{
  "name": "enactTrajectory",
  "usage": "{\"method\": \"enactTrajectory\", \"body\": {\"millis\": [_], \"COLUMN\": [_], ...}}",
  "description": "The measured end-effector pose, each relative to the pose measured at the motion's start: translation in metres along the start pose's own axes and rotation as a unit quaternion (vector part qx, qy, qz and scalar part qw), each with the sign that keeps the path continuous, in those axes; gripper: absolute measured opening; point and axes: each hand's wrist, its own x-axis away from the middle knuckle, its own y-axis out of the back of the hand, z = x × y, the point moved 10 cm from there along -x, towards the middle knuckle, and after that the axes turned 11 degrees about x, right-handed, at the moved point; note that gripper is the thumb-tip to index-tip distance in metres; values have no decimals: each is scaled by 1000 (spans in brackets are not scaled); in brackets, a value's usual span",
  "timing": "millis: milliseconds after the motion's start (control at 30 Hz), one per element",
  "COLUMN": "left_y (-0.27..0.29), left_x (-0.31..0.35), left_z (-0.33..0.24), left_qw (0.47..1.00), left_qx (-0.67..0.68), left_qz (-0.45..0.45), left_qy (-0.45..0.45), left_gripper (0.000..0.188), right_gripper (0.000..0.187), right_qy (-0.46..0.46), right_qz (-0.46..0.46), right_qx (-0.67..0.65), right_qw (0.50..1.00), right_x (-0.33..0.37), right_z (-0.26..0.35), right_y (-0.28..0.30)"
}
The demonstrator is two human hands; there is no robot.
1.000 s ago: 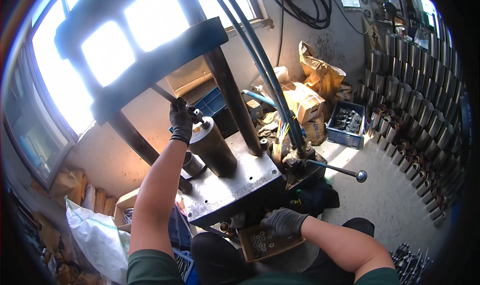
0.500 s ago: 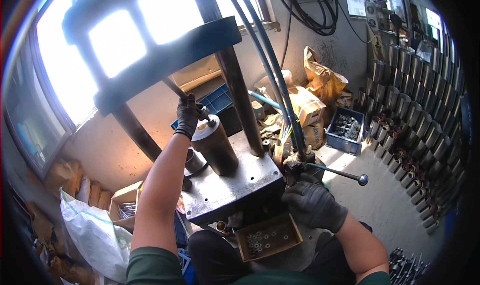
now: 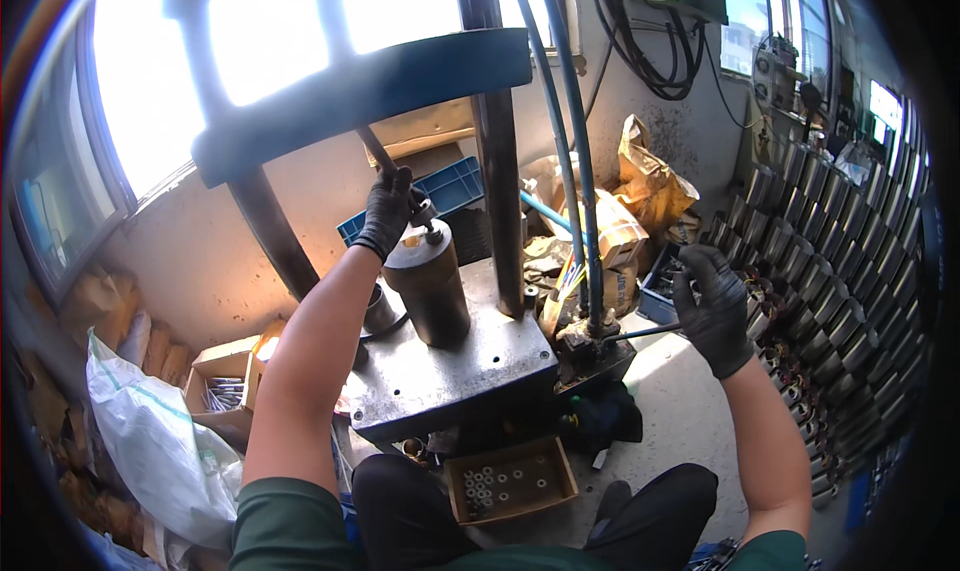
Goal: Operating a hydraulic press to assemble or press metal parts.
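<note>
At the rod (image 3: 376,149), left hand (image 3: 388,211) curls, hold unclear; right hand (image 3: 715,306), fingers apart, by lever (image 3: 643,332). Rod seems stiff; grasp midshaft.

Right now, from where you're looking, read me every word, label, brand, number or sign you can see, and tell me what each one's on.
Brown paper sack by the hoses: dark printing, too small and blurred to read.
Carton behind the hoses: faint marks, also unreadable.
Metal cylinder and press bed: no lettering I can make out.
</note>
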Motion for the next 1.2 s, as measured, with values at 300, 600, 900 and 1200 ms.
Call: {"method": "enactTrajectory", "body": {"millis": [300, 600, 900, 1200], "left_y": [-15, -47, -33, -34], "left_x": [-2, -4, -4, 2], "left_z": [-6, -9, -12, -19], "left_qw": [995, 969, 945, 937], "left_qx": [-95, -233, -325, -347], "left_qz": [14, 14, -20, -39], "left_qy": [15, 81, -19, 2], "left_gripper": [26, 37, 35, 41], "right_gripper": [78, 61, 55, 47], "right_qy": [-127, -145, -160, -4], "right_qz": [63, 178, 385, 567], "right_qx": [33, 18, 26, -15], "right_qw": [989, 973, 909, 824], "right_x": [-60, -8, 75, 100], "right_z": [-57, -52, -29, 20], "right_y": [-78, -50, -15, -35]}}
